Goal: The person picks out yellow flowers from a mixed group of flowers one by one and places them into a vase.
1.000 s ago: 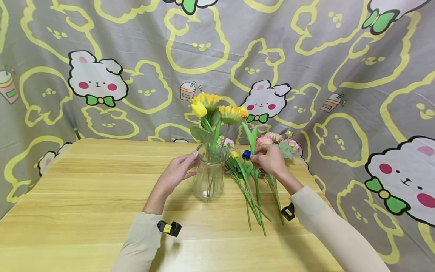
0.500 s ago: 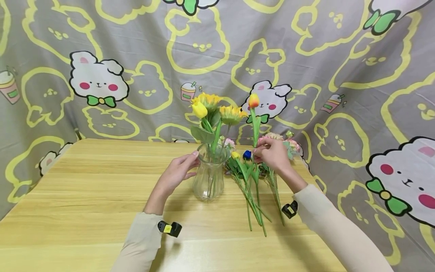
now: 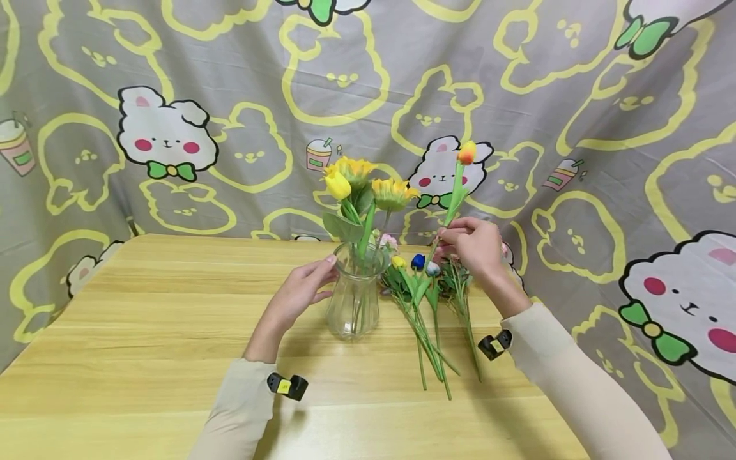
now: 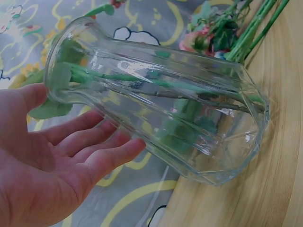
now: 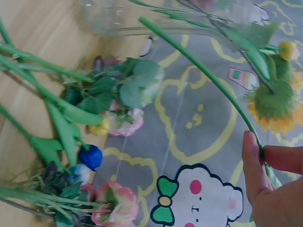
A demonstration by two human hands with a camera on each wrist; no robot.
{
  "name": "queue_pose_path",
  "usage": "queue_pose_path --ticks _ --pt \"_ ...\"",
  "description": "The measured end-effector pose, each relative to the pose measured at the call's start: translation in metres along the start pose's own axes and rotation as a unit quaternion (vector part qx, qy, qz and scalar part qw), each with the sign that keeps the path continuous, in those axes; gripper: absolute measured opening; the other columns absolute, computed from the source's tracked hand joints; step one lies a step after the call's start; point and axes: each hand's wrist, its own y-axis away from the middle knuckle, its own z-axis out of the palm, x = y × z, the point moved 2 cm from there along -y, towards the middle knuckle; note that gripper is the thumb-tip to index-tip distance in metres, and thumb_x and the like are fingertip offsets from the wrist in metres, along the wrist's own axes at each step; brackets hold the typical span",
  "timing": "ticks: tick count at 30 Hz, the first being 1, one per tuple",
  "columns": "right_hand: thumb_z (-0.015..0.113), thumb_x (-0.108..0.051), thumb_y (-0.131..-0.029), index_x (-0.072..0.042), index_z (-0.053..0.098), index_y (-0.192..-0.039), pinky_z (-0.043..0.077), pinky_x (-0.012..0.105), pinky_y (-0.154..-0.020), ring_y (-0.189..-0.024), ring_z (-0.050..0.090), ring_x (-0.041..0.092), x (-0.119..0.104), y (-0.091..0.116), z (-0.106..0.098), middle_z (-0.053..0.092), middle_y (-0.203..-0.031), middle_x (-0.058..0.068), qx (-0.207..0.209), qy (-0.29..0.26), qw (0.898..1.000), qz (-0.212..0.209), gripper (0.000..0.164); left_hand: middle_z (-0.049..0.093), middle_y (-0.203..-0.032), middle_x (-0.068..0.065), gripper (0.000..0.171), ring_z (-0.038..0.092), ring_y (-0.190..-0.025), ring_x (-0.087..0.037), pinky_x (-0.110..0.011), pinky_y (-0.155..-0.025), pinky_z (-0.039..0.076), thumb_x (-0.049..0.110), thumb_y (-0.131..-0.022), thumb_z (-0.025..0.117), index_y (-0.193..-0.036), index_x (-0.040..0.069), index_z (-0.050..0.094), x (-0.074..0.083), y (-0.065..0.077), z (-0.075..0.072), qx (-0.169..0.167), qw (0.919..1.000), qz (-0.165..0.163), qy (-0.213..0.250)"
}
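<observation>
My left hand (image 3: pixel 298 289) rests against the left side of the clear glass vase (image 3: pixel 353 310). The thumb lies at the neck below the rim and the fingers, fairly straight, lie along the glass in the left wrist view. Yellow sunflowers (image 3: pixel 393 194) and a yellow tulip (image 3: pixel 338 186) stand upright in the vase. To the right of it, my right hand (image 3: pixel 475 248) pinches the green stem (image 5: pixel 208 75) of an orange-red tulip (image 3: pixel 467 153) between thumb and fingers. The bloom points up, tilted right. In the right wrist view the stem's bare lower end overlaps the vase's edge.
Right of the vase, several flowers lie on the wooden table (image 3: pixel 172 332): a small yellow bloom (image 3: pixel 398 262), a blue tulip (image 3: pixel 418 262), a pale blue one (image 3: pixel 433 269) and pink flowers (image 5: pixel 116 203). Their stems point toward the front. A patterned curtain (image 3: pixel 241 57) hangs behind.
My right hand has lifted the orange-red tulip up and to the right, away from the sunflowers and off the flowers on the table. The left hand and vase stay put.
</observation>
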Motion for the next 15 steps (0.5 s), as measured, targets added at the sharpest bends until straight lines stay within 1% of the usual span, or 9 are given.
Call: queue_pose_path --ticks 1,3,5,6,7,8,10,15 --pt "0.070 -0.013 -0.096 0.006 0.065 -0.113 0.062 0.023 -0.059 -0.062 0.072 0.009 -0.002 0.000 -0.001 0.077 -0.088 0.009 0.005 -0.004 1.000 -0.001 0.025 0.050 -0.151 -0.022 0.074 0.046 -0.143 -0.033 -0.052 -0.115 0.045 0.057 -0.103 0.048 -0.149 -0.001 0.045 0.000 0.000 0.000 0.001 1.0000 0.000 0.000" --pt "0.070 -0.016 -0.096 0.005 0.065 -0.114 0.060 0.021 -0.057 -0.063 0.073 0.007 -0.008 -0.001 -0.003 0.077 -0.085 0.001 0.013 -0.009 1.000 -0.003 0.028 0.050 -0.151 -0.022 0.074 0.046 -0.143 -0.033 -0.051 -0.114 0.046 0.057 -0.103 0.048 -0.149 -0.001 0.046 0.000 0.000 0.000 0.001 1.0000 0.000 -0.001" --pt "0.070 -0.017 -0.097 0.005 0.063 -0.115 0.061 0.021 -0.059 -0.066 0.074 0.008 -0.013 -0.001 -0.005 0.076 -0.082 -0.005 0.017 -0.023 1.000 -0.005 0.029 0.050 -0.151 -0.022 0.074 0.046 -0.143 -0.033 -0.050 -0.114 0.047 0.057 -0.103 0.048 -0.149 -0.001 0.046 0.000 0.000 0.000 0.001 1.0000 0.000 -0.001" --pt "0.070 -0.016 -0.097 0.006 0.062 -0.115 0.062 0.022 -0.062 -0.067 0.074 0.009 -0.015 -0.001 -0.006 0.075 -0.081 -0.009 0.018 -0.032 0.999 -0.007 0.030 0.050 -0.151 -0.022 0.074 0.046 -0.143 -0.033 -0.050 -0.114 0.047 0.057 -0.103 0.048 -0.149 -0.001 0.046 0.000 0.000 0.000 0.001 1.0000 -0.001 -0.001" --pt "0.069 -0.016 -0.097 0.006 0.062 -0.115 0.063 0.023 -0.066 -0.068 0.074 0.010 -0.018 -0.001 -0.006 0.075 -0.081 -0.008 0.018 -0.040 0.999 -0.008 0.030 0.050 -0.151 -0.022 0.074 0.046 -0.143 -0.033 -0.049 -0.114 0.047 0.057 -0.103 0.048 -0.148 -0.001 0.046 0.000 0.000 0.000 0.002 1.0000 -0.001 -0.001" --pt "0.069 -0.015 -0.098 0.007 0.061 -0.115 0.064 0.025 -0.070 -0.069 0.075 0.010 -0.020 -0.001 -0.007 0.074 -0.079 -0.012 0.018 -0.047 0.999 -0.011 0.029 0.050 -0.151 -0.022 0.074 0.046 -0.143 -0.033 -0.049 -0.114 0.047 0.057 -0.103 0.048 -0.148 -0.001 0.046 0.000 0.000 0.000 0.002 1.0000 -0.001 -0.001" --pt "0.068 -0.013 -0.098 0.006 0.059 -0.114 0.065 0.027 -0.074 -0.070 0.075 0.011 -0.023 0.000 -0.007 0.075 -0.080 -0.010 0.019 -0.067 0.997 -0.015 0.027 0.050 -0.150 -0.022 0.073 0.046 -0.143 -0.033 -0.050 -0.114 0.046 0.057 -0.103 0.048 -0.148 -0.001 0.047 0.000 0.000 0.000 0.002 1.0000 -0.002 0.000" --pt "0.069 -0.016 -0.098 0.001 0.058 -0.109 0.065 0.029 -0.077 -0.071 0.076 0.013 -0.032 0.000 -0.005 0.075 -0.082 -0.003 0.026 -0.100 0.994 -0.021 0.023 0.051 -0.150 -0.021 0.072 0.047 -0.143 -0.032 -0.049 -0.114 0.047 0.057 -0.104 0.048 -0.147 -0.001 0.047 0.000 0.000 0.000 0.003 1.0000 -0.003 -0.001"
